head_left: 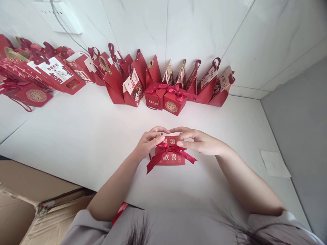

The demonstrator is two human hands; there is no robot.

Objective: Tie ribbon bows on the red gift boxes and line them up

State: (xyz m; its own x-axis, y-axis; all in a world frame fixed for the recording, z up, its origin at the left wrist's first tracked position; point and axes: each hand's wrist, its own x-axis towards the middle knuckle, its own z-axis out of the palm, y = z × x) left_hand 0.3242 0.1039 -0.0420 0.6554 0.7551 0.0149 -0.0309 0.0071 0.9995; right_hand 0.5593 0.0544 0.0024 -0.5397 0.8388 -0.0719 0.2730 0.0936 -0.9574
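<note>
In the middle of the white table lies a small red gift box (173,159) with gold Chinese characters. A dark red ribbon (167,148) is tied across it in a bow, its two tails spreading left and right. My left hand (150,140) holds the box's far left corner, thumb on top near the bow. On the far right corner is my right hand (195,141), its thumb and bent fingers against the box. Both index fingers reach past the far edge and their tips nearly meet. The box's underside is hidden.
Red gift boxes (116,86) with loop handles line the wall. Two ribbon-tied boxes (174,103) stand in front of them. More red gift bags (57,73) crowd the left. An open cardboard carton (58,194) is at lower left, and white paper (274,164) lies at the right.
</note>
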